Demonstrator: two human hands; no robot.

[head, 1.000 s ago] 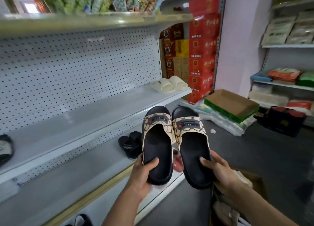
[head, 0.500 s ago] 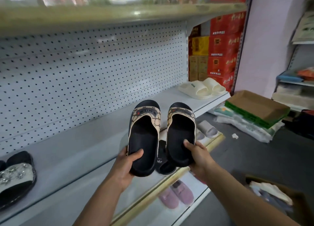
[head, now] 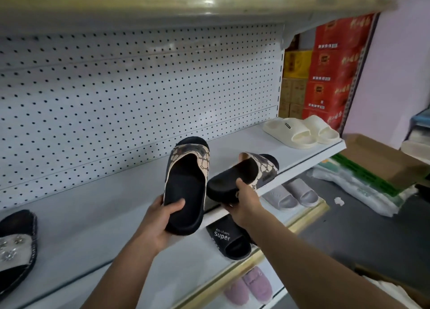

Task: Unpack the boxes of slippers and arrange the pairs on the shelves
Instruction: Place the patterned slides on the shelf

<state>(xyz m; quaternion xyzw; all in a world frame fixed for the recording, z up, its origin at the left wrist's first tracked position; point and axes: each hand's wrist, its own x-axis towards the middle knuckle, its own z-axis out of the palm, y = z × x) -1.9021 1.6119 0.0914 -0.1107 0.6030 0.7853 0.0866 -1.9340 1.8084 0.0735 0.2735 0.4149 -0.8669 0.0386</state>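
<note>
Two hands each grip one patterned slipper [head: 186,187], the right hand [head: 242,200] having swung its slipper [head: 244,176] sideways above the shelf [head: 302,156], so placement looks imminent.

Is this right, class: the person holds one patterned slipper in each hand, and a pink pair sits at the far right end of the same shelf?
Not quite. The left hand and right hand do each hold a patterned slipper, but the pair at the far right end of that shelf is cream, not pink, as the head view shows.
</note>
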